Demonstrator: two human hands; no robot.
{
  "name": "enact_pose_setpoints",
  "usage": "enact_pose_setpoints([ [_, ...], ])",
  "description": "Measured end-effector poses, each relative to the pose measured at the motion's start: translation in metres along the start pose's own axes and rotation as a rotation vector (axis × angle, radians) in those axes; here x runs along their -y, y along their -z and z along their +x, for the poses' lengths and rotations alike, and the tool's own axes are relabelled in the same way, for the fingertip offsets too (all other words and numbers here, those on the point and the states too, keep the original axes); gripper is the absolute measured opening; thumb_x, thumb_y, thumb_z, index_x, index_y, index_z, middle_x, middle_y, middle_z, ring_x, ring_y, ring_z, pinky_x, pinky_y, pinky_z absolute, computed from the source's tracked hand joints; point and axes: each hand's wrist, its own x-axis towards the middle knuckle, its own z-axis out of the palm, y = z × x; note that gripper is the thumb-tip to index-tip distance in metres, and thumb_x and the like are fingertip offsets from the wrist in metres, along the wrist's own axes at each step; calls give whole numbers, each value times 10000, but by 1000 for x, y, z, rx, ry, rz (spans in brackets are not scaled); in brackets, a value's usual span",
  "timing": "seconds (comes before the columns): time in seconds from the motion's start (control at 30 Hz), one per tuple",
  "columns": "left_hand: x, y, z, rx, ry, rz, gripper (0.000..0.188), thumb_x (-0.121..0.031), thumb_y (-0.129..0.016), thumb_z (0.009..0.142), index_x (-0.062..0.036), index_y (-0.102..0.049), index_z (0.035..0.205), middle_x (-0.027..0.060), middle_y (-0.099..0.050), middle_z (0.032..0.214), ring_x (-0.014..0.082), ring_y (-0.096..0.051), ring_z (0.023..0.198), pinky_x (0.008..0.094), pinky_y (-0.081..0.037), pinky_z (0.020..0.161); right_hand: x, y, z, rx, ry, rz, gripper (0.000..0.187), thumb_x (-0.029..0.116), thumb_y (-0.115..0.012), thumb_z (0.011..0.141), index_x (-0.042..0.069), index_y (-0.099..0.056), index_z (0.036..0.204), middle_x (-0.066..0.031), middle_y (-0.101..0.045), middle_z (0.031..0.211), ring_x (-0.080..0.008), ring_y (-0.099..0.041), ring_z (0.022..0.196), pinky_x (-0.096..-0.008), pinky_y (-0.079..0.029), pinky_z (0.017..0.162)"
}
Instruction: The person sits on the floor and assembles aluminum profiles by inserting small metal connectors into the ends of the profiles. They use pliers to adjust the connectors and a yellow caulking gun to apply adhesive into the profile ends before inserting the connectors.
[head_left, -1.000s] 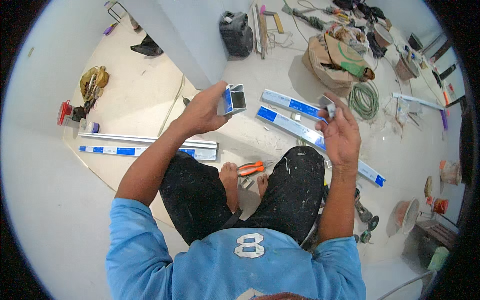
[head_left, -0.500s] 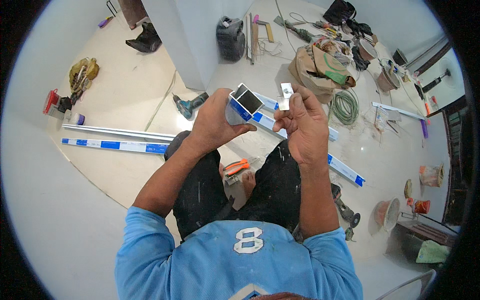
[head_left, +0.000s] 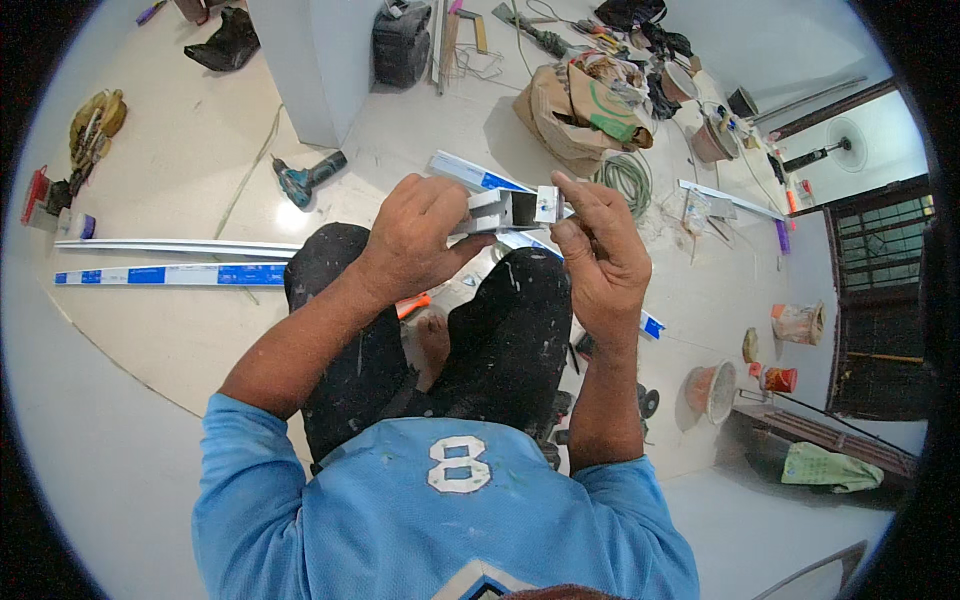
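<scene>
My left hand grips a short white hollow metal profile from its left side, thumb along the near face. The profile lies roughly sideways above my knees, with its open end toward the right. Between the thumb and fingers of my right hand is a small silver metal bracket with a dark hole. The bracket sits at the profile's open end; whether it touches or goes inside, I cannot tell. Below my left hand, an orange-handled pair of pliers shows partly behind my forearm.
A teal cordless drill lies on the floor ahead to the left. Long blue-and-white profiles lie at the left, others beyond my hands. A brown sack and a coiled green hose lie ahead; buckets stand at the right.
The profile has turned from its open end facing up to lying sideways. My right hand has brought the bracket down to that end. The whole view has shifted.
</scene>
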Motion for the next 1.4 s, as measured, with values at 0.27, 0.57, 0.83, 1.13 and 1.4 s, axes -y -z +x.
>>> enact_pose_setpoints([
  [0.27,-9,-7,-1,-23,-36,-35,569,-193,-998,695,-49,-594,1069,108,-627,887,326,-641,773,461,-513,685,3,8,-5,143,47,-225,463,-27,-797,907,63,-770,1360,-139,-696,1190,-236,-701,1012,-335,-566,866],
  [0.57,-10,-10,-1,-23,-39,-158,786,-120,-955,703,-81,-588,1397,100,-629,968,351,-676,908,486,-525,822,8,10,2,216,21,-276,514,-36,-853,833,117,-803,1321,-133,-696,1188,-245,-708,977,-360,-580,826],
  [0.83,-10,-7,4,193,105,-388,971,-6,-894,747,-322,-535,1591,108,-593,1129,348,-662,1023,438,-588,882,5,17,9,252,-100,-181,458,1,-863,843,83,-809,1290,-121,-696,1186,-229,-699,1017,-354,-575,836],
  [1.13,0,-31,33,388,173,-670,847,79,-747,780,-227,-559,1548,149,-535,1289,364,-600,1245,444,-536,1081,-33,40,8,201,-159,-121,386,25,-862,875,20,-801,1256,-101,-665,1113,-207,-678,1005,-334,-553,816],
  [1.4,-1,-57,51,592,61,-766,907,126,-672,771,-265,-519,1574,169,-490,1449,407,-535,1392,449,-510,1161,-53,57,-17,103,-276,104,315,21,-846,916,-25,-791,1223,-103,-662,1185,-155,-716,939,-283,-618,742],
])
